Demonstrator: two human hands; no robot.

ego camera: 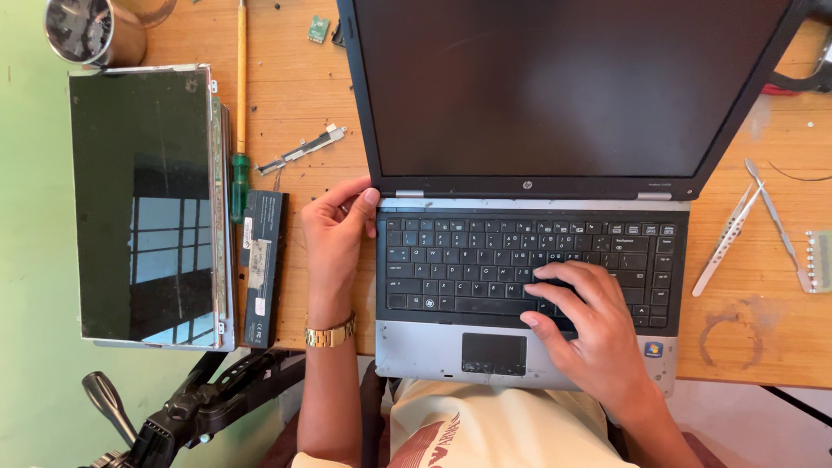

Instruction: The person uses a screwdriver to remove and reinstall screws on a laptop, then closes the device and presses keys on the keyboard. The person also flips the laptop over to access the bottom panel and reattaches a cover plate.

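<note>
Sat open on the wooden table (295,104), the laptop (529,260) — dark screen (555,87) upright, black keyboard (485,260) facing the person. Gripped at its upper left corner by the left hand (334,230), thumb tip pressed against the edge just beside the hinge, fingers curled loosely, gold watch (330,334) on the wrist. Rested on the keyboard's lower right part, the right hand (585,325) — unclenched, fingers bent down onto the keys, grasping nothing. Lay flat left of the left hand: a black battery pack (261,267), a green-handled screwdriver (240,121), then a loose display panel (147,204). Lay well apart on the right — a pair of metal tweezers (726,238). Stood at the top left corner, a metal cup (91,30).
</note>
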